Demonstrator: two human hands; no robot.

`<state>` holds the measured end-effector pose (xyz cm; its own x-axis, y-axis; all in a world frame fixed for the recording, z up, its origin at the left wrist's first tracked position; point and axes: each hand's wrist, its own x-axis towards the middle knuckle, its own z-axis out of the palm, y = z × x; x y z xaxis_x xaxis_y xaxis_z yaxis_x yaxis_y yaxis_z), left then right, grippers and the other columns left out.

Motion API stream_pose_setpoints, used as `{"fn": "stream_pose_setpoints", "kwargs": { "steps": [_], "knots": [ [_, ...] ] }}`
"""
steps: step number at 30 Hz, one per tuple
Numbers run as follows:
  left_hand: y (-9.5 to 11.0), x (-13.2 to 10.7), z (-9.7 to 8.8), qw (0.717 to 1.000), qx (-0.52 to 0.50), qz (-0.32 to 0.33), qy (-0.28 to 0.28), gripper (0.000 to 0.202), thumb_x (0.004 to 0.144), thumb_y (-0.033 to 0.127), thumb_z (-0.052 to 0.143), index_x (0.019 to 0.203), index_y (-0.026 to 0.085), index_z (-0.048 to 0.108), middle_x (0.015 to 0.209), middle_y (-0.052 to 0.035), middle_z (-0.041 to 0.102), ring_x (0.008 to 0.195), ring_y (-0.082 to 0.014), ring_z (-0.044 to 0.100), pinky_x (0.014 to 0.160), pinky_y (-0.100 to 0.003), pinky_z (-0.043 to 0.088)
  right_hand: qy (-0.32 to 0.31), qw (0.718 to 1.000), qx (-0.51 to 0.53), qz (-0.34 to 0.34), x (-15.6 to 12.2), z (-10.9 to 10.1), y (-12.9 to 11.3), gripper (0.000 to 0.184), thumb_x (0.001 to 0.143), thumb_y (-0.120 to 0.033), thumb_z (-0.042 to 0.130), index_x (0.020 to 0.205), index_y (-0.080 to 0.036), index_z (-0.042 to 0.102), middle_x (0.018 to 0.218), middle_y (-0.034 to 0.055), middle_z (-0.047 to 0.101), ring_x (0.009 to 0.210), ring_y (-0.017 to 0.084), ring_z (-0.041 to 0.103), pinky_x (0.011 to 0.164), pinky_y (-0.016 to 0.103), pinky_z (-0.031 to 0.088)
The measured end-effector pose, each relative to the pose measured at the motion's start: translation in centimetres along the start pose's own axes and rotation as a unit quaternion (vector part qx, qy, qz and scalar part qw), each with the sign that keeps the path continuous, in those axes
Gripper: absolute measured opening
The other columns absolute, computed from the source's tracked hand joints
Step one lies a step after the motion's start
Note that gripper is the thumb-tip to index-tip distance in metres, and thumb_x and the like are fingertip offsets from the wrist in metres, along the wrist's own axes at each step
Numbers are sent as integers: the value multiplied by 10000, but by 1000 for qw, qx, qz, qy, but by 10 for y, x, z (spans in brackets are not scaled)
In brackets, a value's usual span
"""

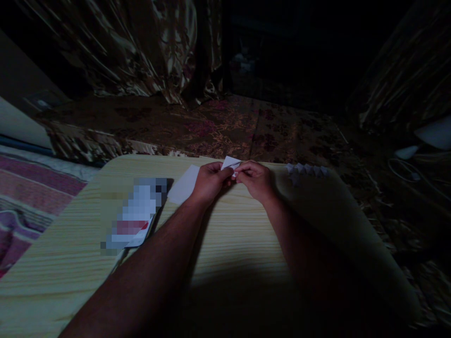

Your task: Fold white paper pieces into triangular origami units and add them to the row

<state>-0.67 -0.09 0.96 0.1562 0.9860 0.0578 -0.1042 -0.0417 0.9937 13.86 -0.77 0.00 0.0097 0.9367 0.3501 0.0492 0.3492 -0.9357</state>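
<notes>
My left hand (210, 180) and my right hand (256, 179) meet at the far edge of a light wooden table (229, 244). Both pinch a small folded piece of white paper (230, 163) between fingertips, its corner sticking up above the fingers. A flat white paper sheet (184, 184) lies just left of my left hand. A row of small folded white paper pieces (307, 170) sits to the right of my right hand, in shadow.
A blurred-out white and red pack (136, 213) lies on the table's left part. Patterned floral fabric (197, 124) covers the floor beyond the table. A striped mat (24, 197) lies at the left. A white cable (405, 171) lies at the right. The room is dark.
</notes>
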Motion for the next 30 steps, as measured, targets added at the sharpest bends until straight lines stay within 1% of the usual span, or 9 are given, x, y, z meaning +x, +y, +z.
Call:
{"fn": "stream_pose_setpoints", "kwargs": {
  "steps": [3,6,8,11,15,21,30],
  "knots": [
    [0,0,0,1000,-2,4,0,260,709,391,678,673,136,642,595,-43,631,451,-97,491,442,-224,336,-2,1000,8,2,-1,0,-1,50,714,-227,636,745,-201,666,811,0,637,673,118,631,604,260,544],
    [-2,1,0,1000,1,6,2,263,714,394,679,679,137,637,582,-39,622,448,-98,488,430,-222,325,-5,1000,18,5,-1,0,-3,68,718,-236,637,760,-199,675,820,7,648,675,121,634,606,269,554],
    [-4,1,0,1000,1,8,7,257,717,390,676,684,139,630,594,-37,626,445,-95,484,424,-221,320,-6,999,37,28,-1,-1,-5,89,725,-252,638,787,-195,667,758,3,656,659,126,639,618,279,559],
    [-4,1,1,1000,3,14,8,257,731,388,663,671,143,613,595,-31,622,438,-88,470,422,-219,315,-1,995,53,80,0,-2,-7,135,730,-307,652,790,-189,628,639,-13,648,596,124,634,602,275,553],
    [-2,1,2,1000,13,14,-2,255,746,381,653,669,143,602,567,-24,600,447,-89,466,424,-214,311,1,992,46,115,3,-3,-6,207,719,-362,673,764,-184,575,600,-14,644,534,122,623,534,249,520],
    [-1,1,2,999,34,13,-15,266,747,399,645,698,140,609,584,-27,609,452,-85,464,424,-205,309,-3,992,46,117,5,-3,-5,230,693,-338,696,753,-189,532,588,-15,652,551,128,640,509,223,497],
    [0,-1,3,999,50,10,-13,267,752,404,635,712,141,607,581,-15,600,450,-79,464,433,-193,328,0,994,49,99,5,-3,-2,160,687,-271,686,719,-180,558,594,-14,656,552,114,634,518,215,506]
  ]
}}
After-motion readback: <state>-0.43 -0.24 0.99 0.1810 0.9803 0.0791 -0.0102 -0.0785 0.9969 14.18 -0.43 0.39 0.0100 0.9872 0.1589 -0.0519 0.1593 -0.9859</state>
